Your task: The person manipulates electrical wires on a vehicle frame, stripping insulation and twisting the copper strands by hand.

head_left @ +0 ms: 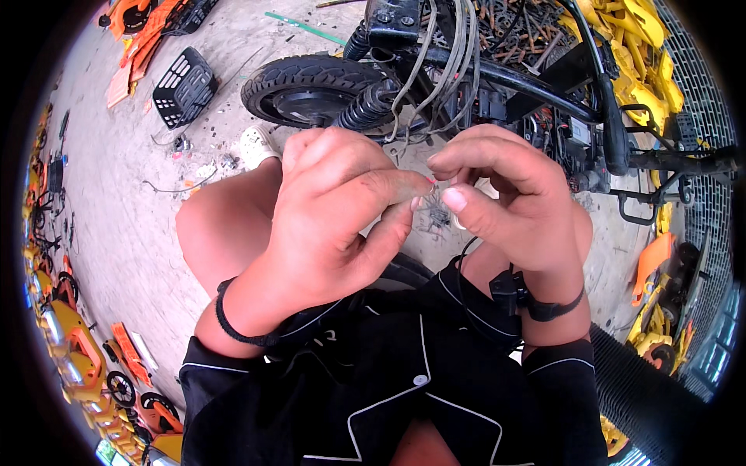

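Observation:
Both my hands meet in front of the frame of a black scooter (435,58). My left hand (334,210) is closed in a pinch, with thumb and forefinger close together. A tiny thin reddish piece (432,186) shows at its fingertips, too small to name. Just right of it, my right hand (509,198) is curled, its thumb and forefinger apart. Below its thumb lies a small pale curved thing (458,223), mostly hidden. Several grey cables (435,62) hang loose over the scooter frame behind my fingers.
The scooter's rear wheel (311,85) and spring shock absorber (365,107) are just beyond my left hand. A black plastic basket (185,87) lies on the concrete floor. Yellow panels (641,43) and a heap of metal parts (517,27) fill the far right.

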A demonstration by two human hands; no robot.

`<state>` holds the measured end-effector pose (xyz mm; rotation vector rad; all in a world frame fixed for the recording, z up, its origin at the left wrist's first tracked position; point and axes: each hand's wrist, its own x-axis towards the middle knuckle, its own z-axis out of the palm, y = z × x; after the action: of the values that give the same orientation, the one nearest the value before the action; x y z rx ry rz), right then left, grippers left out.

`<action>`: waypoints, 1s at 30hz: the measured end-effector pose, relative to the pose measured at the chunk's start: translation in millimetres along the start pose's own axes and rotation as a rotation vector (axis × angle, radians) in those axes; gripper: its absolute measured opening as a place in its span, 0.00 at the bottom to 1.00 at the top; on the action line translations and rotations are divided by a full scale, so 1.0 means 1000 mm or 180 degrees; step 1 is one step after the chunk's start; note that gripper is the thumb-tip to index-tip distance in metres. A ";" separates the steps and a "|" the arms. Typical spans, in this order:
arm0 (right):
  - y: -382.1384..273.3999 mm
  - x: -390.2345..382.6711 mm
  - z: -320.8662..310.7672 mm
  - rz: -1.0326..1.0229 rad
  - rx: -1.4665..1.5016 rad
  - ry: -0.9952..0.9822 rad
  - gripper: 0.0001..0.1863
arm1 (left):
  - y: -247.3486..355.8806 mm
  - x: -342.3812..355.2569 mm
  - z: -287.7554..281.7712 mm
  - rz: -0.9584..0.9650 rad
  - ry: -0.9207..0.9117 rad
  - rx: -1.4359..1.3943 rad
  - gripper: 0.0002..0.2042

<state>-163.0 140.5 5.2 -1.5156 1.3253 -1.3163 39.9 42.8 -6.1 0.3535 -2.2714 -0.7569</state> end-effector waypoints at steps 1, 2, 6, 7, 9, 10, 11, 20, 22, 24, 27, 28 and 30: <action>0.000 0.000 0.000 -0.0025 -0.0143 -0.0045 0.12 | 0.000 0.000 0.000 0.0040 0.0008 0.0054 0.11; -0.001 -0.001 -0.001 -0.0016 -0.0249 -0.0079 0.12 | 0.000 0.000 0.001 0.0064 0.0014 0.0090 0.11; -0.003 -0.001 -0.002 -0.0096 -0.0523 -0.0113 0.10 | 0.000 0.000 0.002 0.0151 -0.0025 0.0173 0.12; -0.003 -0.001 -0.002 -0.0084 -0.0575 -0.0115 0.09 | 0.000 0.000 0.001 0.0150 -0.0034 0.0177 0.13; -0.004 -0.001 -0.003 -0.0061 -0.0678 -0.0119 0.09 | 0.000 0.000 0.001 0.0149 -0.0055 0.0185 0.13; -0.004 -0.001 -0.002 -0.0105 -0.0674 -0.0117 0.09 | 0.000 0.000 0.001 0.0149 -0.0066 0.0187 0.13; -0.004 -0.001 -0.002 -0.0147 -0.0670 -0.0114 0.09 | 0.000 0.000 0.001 0.0148 -0.0079 0.0188 0.13; -0.001 0.001 -0.004 -0.0343 -0.0850 -0.0071 0.07 | 0.001 0.002 0.001 0.0065 -0.0160 0.0204 0.12; 0.000 0.001 -0.004 -0.0377 -0.0893 -0.0073 0.07 | 0.001 0.003 0.002 0.0024 -0.0124 0.0157 0.12; 0.000 0.001 -0.003 -0.0448 -0.0950 -0.0088 0.06 | 0.000 0.003 0.002 -0.0036 -0.0060 0.0181 0.11; 0.000 -0.001 0.000 -0.0218 -0.0931 0.0021 0.06 | -0.001 0.002 0.001 -0.0184 -0.0150 0.0112 0.10; 0.000 -0.001 0.001 -0.0165 -0.0917 0.0021 0.06 | 0.000 0.001 0.001 -0.0288 -0.0175 -0.0039 0.09; 0.001 -0.001 0.003 -0.0073 -0.0896 0.0025 0.06 | 0.001 -0.001 0.002 -0.0516 -0.0219 -0.0300 0.08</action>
<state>-160.0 141.0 2.9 -1.7184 1.5534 -1.1879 39.3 44.3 -7.1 0.4780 -2.2814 -0.9690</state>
